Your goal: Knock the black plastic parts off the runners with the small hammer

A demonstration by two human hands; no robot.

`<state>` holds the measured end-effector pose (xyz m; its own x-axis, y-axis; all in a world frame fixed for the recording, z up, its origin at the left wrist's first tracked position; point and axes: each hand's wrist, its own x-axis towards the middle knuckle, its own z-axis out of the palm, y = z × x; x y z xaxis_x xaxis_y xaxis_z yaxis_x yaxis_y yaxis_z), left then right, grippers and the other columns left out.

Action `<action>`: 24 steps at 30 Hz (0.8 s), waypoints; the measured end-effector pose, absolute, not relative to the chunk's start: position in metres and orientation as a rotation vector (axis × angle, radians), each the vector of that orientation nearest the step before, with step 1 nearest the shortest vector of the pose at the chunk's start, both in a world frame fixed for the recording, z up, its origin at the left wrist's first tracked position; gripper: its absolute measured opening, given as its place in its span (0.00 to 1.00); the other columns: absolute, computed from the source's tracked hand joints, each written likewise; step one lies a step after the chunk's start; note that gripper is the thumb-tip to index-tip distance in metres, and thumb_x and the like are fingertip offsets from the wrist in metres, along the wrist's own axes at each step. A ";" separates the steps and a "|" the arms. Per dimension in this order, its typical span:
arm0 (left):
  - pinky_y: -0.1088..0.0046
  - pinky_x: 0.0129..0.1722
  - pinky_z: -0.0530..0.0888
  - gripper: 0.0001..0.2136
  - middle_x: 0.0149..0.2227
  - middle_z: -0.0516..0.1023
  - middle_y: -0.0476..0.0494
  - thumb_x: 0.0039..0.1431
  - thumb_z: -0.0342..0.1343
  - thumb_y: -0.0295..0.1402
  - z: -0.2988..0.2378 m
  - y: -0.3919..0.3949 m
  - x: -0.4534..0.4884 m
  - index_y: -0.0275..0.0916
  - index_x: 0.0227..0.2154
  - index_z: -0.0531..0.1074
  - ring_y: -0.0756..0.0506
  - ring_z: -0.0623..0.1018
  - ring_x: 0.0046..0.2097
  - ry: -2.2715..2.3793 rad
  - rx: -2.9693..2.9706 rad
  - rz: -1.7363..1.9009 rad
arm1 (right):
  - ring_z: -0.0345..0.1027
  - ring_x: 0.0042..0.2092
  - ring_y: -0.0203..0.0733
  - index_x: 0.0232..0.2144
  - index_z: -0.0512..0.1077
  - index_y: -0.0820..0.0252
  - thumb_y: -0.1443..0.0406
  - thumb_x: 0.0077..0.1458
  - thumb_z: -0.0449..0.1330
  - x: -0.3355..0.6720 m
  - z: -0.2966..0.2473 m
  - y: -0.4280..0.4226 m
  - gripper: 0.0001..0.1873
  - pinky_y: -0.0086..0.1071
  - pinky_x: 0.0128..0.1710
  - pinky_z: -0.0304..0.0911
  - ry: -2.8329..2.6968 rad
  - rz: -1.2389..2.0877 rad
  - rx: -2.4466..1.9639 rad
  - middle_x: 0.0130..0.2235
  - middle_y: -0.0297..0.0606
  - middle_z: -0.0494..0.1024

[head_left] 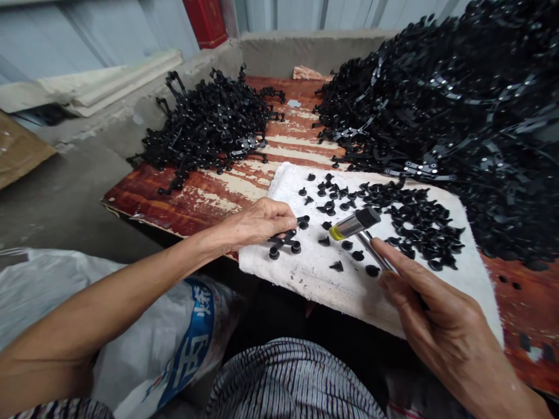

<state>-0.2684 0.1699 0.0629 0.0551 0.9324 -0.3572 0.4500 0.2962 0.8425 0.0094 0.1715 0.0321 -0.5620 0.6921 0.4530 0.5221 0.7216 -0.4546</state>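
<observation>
My left hand (268, 220) is closed on a small black linkage (286, 238) with round feet, at the left side of the white cloth (305, 273). Part of the linkage is hidden under my fingers. In my right hand (441, 314) is a small mallet (354, 224) with a metal head, a black face and a yellow face. Its head hangs over the cloth, to the right of the linkage and apart from it. Loose black round caps with short stems (336, 201) lie around the mallet head, and a denser heap of them (428, 227) covers the cloth's right side.
A pile of black linkages (209, 125) sits on the worn red-brown board (288, 137) at the back left. A much larger pile (458, 110) rises at the right. A white plastic sack (144, 337) is below the board at the left.
</observation>
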 end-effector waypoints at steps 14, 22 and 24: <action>0.81 0.18 0.57 0.08 0.20 0.67 0.53 0.57 0.54 0.33 0.064 0.170 -0.267 0.34 0.26 0.71 0.56 0.62 0.20 1.577 1.310 0.608 | 0.79 0.43 0.37 0.57 0.68 0.68 0.71 0.63 0.51 0.009 0.031 0.172 0.21 0.25 0.40 0.73 -2.324 0.328 -0.921 0.47 0.50 0.81; 0.79 0.21 0.57 0.08 0.19 0.65 0.54 0.58 0.52 0.31 0.062 0.169 -0.263 0.35 0.26 0.71 0.55 0.63 0.21 1.659 1.464 0.544 | 0.79 0.42 0.39 0.60 0.67 0.58 0.72 0.62 0.52 0.009 0.034 0.172 0.25 0.27 0.37 0.74 -2.330 0.322 -0.902 0.44 0.44 0.82; 0.78 0.21 0.56 0.09 0.18 0.62 0.55 0.58 0.52 0.31 0.063 0.170 -0.260 0.35 0.25 0.71 0.55 0.61 0.21 1.709 1.493 0.532 | 0.79 0.41 0.38 0.61 0.66 0.56 0.72 0.61 0.51 0.009 0.035 0.173 0.26 0.26 0.36 0.74 -2.357 0.311 -0.882 0.43 0.43 0.82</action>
